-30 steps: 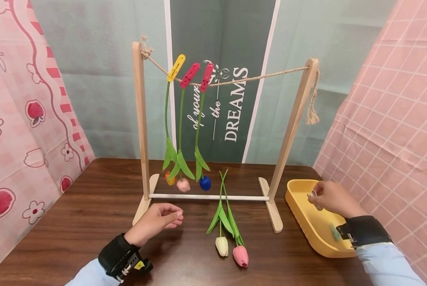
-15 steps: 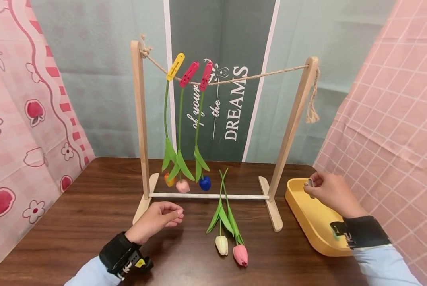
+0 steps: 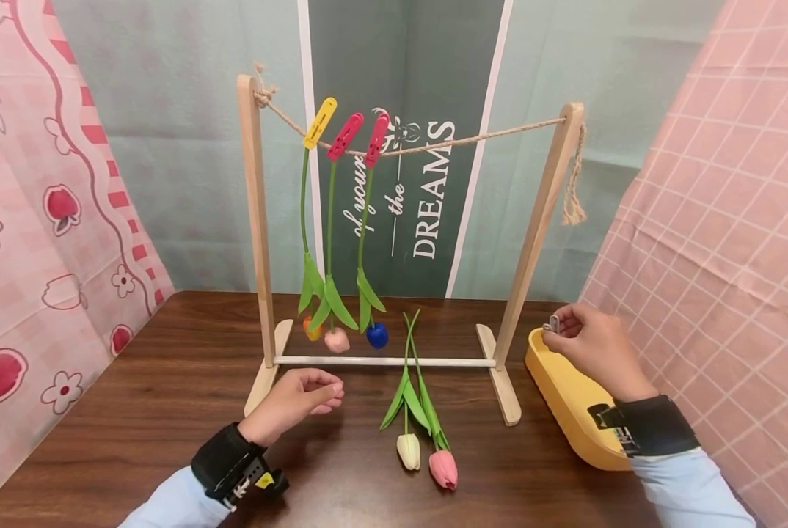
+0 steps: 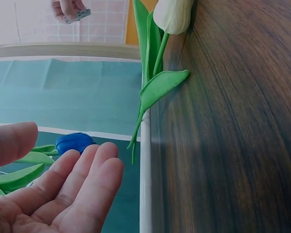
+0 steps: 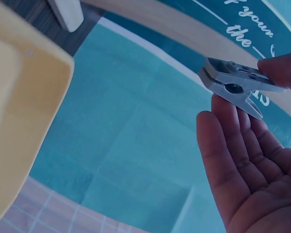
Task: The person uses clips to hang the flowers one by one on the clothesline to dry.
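Observation:
My right hand (image 3: 595, 345) pinches a grey clothespin (image 5: 233, 82) between thumb and fingers, above the yellow tray (image 3: 566, 400); in the right wrist view its jaws look closed. My left hand (image 3: 295, 402) hovers over the table with fingers loosely bent, holding nothing. To its right lie a white tulip (image 3: 409, 451) and a pink tulip (image 3: 443, 469), stems crossed over the rack's white bar (image 3: 367, 362). From the rope (image 3: 473, 139) hang an orange tulip (image 3: 312, 328), a pale pink tulip (image 3: 336, 339) and a blue tulip (image 3: 377, 335), blooms down, clipped by a yellow clothespin (image 3: 320, 123) and two red clothespins (image 3: 345, 137).
The wooden rack's left post (image 3: 257, 220) and right post (image 3: 541, 235) stand on the brown table (image 3: 183, 440). A loose rope end (image 3: 574, 191) dangles outside the right post. Patterned cloths (image 3: 691, 183) hang around the table.
My right hand has lifted the grey clothespin up from inside the tray and shifted left toward the rack. My left hand has barely moved.

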Demonstrator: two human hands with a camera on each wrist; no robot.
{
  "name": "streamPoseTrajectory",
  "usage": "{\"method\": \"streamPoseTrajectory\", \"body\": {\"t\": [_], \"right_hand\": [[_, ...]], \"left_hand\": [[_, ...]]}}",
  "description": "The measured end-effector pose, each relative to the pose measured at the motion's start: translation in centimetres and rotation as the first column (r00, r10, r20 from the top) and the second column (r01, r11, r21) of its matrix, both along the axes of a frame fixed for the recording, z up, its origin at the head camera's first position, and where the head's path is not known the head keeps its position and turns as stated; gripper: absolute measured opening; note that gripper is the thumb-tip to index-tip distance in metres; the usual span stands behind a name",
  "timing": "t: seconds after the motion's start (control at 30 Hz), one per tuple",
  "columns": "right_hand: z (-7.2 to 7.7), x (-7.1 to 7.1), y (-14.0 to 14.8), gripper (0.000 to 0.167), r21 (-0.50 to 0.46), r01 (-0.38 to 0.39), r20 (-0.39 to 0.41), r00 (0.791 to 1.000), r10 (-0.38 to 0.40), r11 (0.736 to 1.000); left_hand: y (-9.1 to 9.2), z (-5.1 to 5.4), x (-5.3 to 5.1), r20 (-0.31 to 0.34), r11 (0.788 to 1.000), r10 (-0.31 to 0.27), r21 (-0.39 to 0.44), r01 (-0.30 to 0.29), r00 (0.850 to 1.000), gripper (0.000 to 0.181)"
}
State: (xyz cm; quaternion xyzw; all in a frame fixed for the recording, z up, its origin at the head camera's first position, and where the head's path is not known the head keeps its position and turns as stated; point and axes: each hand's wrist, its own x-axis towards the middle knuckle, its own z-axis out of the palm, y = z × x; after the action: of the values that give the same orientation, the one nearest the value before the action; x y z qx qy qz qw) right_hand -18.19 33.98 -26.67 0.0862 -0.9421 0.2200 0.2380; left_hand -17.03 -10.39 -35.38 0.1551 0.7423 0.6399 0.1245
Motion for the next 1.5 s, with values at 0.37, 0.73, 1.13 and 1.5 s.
{"method": "streamPoseTrajectory", "body": {"t": [0.37,0.73,1.13,1.5], "right_hand": [[-0.7,-0.6,-1.8,0.021,-0.061,-0.037,-0.022,0.999,0.036,0.997],[-1.0,-0.9,-4.2,0.021,-0.142,-0.078,-0.005,0.997,0.079,0.987],[-1.3,-1.4,-5.8,0.021,-0.185,-0.119,0.004,0.992,0.122,0.975],[-1.3,-2.1,-7.2,0.022,-0.225,-0.148,-0.005,0.989,0.150,0.963]], "left_hand": [[0.6,0.1,-0.2,-0.016,1.000,0.014,-0.026,-0.015,1.000,0.034],[2.2,-0.3,-0.8,-0.017,1.000,0.024,-0.008,-0.024,1.000,0.032],[4.5,-1.2,-1.4,-0.032,0.999,0.040,-0.005,-0.040,0.999,0.032],[6.6,-1.9,-2.6,0.051,0.998,0.047,0.037,-0.049,0.998,0.031]]}}
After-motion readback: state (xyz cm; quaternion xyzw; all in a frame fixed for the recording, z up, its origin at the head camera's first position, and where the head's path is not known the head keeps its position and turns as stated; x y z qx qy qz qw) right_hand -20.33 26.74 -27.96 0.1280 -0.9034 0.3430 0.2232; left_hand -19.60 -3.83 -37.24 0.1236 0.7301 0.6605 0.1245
